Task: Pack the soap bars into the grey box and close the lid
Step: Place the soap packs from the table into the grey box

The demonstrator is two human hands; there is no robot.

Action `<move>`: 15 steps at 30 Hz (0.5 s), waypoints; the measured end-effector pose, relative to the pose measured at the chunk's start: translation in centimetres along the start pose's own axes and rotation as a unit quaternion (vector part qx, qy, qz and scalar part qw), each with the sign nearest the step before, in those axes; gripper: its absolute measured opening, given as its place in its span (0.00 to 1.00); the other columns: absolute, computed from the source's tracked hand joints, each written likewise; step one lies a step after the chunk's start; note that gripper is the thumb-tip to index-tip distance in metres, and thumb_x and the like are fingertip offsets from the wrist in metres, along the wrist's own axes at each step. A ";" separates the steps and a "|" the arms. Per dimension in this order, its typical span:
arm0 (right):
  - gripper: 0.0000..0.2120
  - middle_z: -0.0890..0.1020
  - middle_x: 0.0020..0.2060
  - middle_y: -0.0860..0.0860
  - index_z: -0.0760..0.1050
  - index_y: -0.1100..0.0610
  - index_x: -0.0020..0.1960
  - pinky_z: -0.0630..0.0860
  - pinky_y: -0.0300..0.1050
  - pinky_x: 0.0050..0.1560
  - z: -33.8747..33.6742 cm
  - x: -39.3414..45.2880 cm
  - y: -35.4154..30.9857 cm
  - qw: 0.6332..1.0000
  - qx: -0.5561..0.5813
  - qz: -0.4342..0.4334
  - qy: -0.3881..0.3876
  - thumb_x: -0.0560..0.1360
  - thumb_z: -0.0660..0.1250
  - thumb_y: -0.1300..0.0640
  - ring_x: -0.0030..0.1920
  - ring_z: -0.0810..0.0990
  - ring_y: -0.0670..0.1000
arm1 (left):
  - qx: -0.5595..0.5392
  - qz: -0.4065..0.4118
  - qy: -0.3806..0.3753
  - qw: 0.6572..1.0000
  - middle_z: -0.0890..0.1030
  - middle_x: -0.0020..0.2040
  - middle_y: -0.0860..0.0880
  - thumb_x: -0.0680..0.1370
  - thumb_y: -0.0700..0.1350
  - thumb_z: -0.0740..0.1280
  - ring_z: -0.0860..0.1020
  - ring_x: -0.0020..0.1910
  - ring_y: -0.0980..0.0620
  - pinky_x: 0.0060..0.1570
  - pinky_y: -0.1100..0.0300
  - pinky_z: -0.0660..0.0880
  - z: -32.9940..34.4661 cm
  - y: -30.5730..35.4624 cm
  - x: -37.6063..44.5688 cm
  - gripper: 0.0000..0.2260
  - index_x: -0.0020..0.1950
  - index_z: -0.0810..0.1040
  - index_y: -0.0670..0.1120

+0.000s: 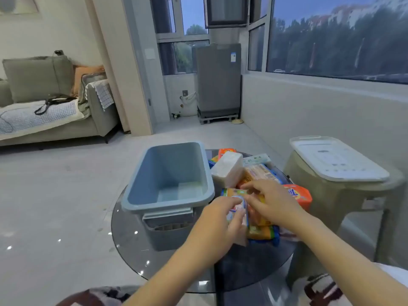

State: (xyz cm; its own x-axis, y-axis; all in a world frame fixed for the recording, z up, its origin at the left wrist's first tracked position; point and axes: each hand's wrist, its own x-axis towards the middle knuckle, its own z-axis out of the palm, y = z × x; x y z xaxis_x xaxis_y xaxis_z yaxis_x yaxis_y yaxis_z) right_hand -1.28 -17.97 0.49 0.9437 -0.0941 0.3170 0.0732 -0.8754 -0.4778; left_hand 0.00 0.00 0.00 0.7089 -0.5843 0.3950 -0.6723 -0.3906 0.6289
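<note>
Grey plastic makes the box (167, 177), which sits open with nothing inside on the left part of the round glass table (128, 228). Just right of it, the left hand (217, 224) curls around a white and blue soap bar (239, 209). The right hand (272, 200) rests with loose fingers on the pile of soap bars (256, 173). Far right, the white lid (337, 160) lies on a stool (353, 195).

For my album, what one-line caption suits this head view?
Both hands pick soap bars from a pile beside the empty grey box, left hand gripping one packet, right hand on others.
</note>
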 end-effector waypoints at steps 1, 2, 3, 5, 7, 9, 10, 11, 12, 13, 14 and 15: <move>0.14 0.80 0.53 0.44 0.76 0.48 0.60 0.72 0.41 0.54 0.2 0.5 0.4 1.000 -0.014 0.001 -0.006 0.75 0.62 0.49 0.53 0.75 0.43 | 0.007 -0.011 0.005 1.000 0.77 0.58 0.55 0.79 0.49 0.62 0.73 0.58 0.59 0.56 0.78 0.62 0.6 -0.6 -0.1 0.14 0.63 0.77 0.48; 0.15 0.80 0.55 0.44 0.76 0.48 0.60 0.71 0.42 0.56 0.3 1.2 0.7 0.999 -0.031 -0.007 -0.015 0.75 0.62 0.49 0.55 0.75 0.44 | 0.018 -0.032 0.013 0.999 0.75 0.64 0.53 0.79 0.49 0.61 0.71 0.63 0.59 0.59 0.78 0.60 1.2 -1.1 -0.1 0.16 0.65 0.75 0.48; 0.15 0.79 0.57 0.44 0.76 0.48 0.60 0.70 0.44 0.58 0.4 1.9 1.0 0.998 -0.052 -0.014 -0.026 0.75 0.61 0.48 0.57 0.74 0.45 | 0.019 -0.053 0.017 0.998 0.72 0.68 0.52 0.79 0.50 0.61 0.69 0.67 0.58 0.61 0.76 0.58 2.0 -1.8 -0.2 0.18 0.68 0.73 0.47; 0.17 0.79 0.59 0.45 0.75 0.49 0.62 0.69 0.47 0.62 0.5 3.3 1.1 0.994 -0.088 -0.015 -0.069 0.75 0.61 0.45 0.60 0.73 0.47 | 0.024 -0.085 0.013 0.996 0.64 0.74 0.52 0.79 0.50 0.61 0.63 0.72 0.57 0.63 0.74 0.55 3.1 -2.9 -0.5 0.20 0.71 0.68 0.48; 0.20 0.78 0.61 0.46 0.74 0.49 0.64 0.70 0.48 0.61 0.8 4.4 1.3 0.986 -0.106 -0.002 -0.127 0.75 0.61 0.44 0.61 0.74 0.48 | 0.023 -0.106 0.027 0.994 0.59 0.77 0.53 0.79 0.50 0.61 0.59 0.74 0.57 0.61 0.76 0.53 4.1 -4.0 -0.6 0.22 0.73 0.66 0.51; 0.22 0.78 0.61 0.47 0.71 0.49 0.66 0.72 0.44 0.55 1.2 5.2 1.5 0.977 -0.109 0.031 -0.179 0.74 0.61 0.44 0.58 0.75 0.48 | 0.031 -0.121 0.037 0.991 0.59 0.77 0.52 0.78 0.51 0.62 0.59 0.74 0.56 0.61 0.75 0.53 4.4 -4.7 -0.5 0.22 0.73 0.65 0.53; 0.22 0.79 0.59 0.48 0.72 0.49 0.66 0.72 0.43 0.51 1.4 5.5 1.5 0.973 -0.110 0.045 -0.196 0.74 0.62 0.43 0.55 0.76 0.48 | 0.033 -0.124 0.042 0.991 0.62 0.76 0.51 0.78 0.51 0.63 0.61 0.74 0.56 0.63 0.74 0.55 4.6 -5.0 -0.5 0.22 0.72 0.67 0.53; 0.20 0.80 0.56 0.48 0.73 0.49 0.64 0.72 0.43 0.49 1.5 5.8 1.4 0.970 -0.117 0.054 -0.207 0.74 0.62 0.43 0.52 0.77 0.48 | 0.030 -0.124 0.049 0.991 0.66 0.74 0.52 0.77 0.51 0.64 0.65 0.72 0.56 0.65 0.71 0.58 4.7 -5.1 -0.4 0.22 0.71 0.68 0.53; 0.19 0.82 0.53 0.49 0.76 0.51 0.60 0.74 0.44 0.48 1.6 6.1 1.3 0.968 -0.126 0.055 -0.211 0.73 0.63 0.44 0.49 0.78 0.49 | 0.027 -0.125 0.051 0.991 0.70 0.72 0.52 0.77 0.51 0.66 0.68 0.70 0.56 0.65 0.69 0.62 4.8 -5.2 -0.4 0.22 0.70 0.70 0.53; 0.17 0.83 0.50 0.50 0.78 0.53 0.57 0.75 0.46 0.47 1.8 6.4 1.1 0.967 -0.134 0.053 -0.211 0.73 0.63 0.44 0.48 0.79 0.50 | 0.019 -0.127 0.058 0.990 0.73 0.70 0.53 0.76 0.51 0.66 0.71 0.67 0.56 0.64 0.68 0.65 4.8 -5.1 -0.4 0.22 0.69 0.71 0.53; 0.16 0.83 0.48 0.50 0.79 0.54 0.54 0.76 0.47 0.47 1.9 6.6 1.1 0.967 -0.137 0.048 -0.209 0.73 0.64 0.45 0.46 0.80 0.50 | 0.011 -0.128 0.067 0.989 0.75 0.68 0.54 0.75 0.51 0.67 0.73 0.65 0.57 0.62 0.68 0.67 4.7 -5.2 -0.4 0.21 0.68 0.72 0.53; 0.16 0.83 0.46 0.50 0.79 0.54 0.53 0.77 0.47 0.47 2.0 6.7 1.0 0.968 -0.134 0.045 -0.208 0.73 0.65 0.45 0.45 0.80 0.50 | 0.003 -0.130 0.078 0.988 0.76 0.66 0.55 0.75 0.51 0.68 0.75 0.63 0.58 0.59 0.70 0.68 4.6 -5.2 -0.5 0.21 0.67 0.73 0.53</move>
State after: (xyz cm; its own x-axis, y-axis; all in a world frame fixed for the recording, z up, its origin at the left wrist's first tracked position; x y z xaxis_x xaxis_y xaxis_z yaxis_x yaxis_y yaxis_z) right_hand 5.80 -18.57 0.50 0.9946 -0.0248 -0.1007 -0.0485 -0.9695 -0.2402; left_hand 2.14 -0.97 -6.55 0.8819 -0.3465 0.3197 -0.4639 -0.5178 0.7188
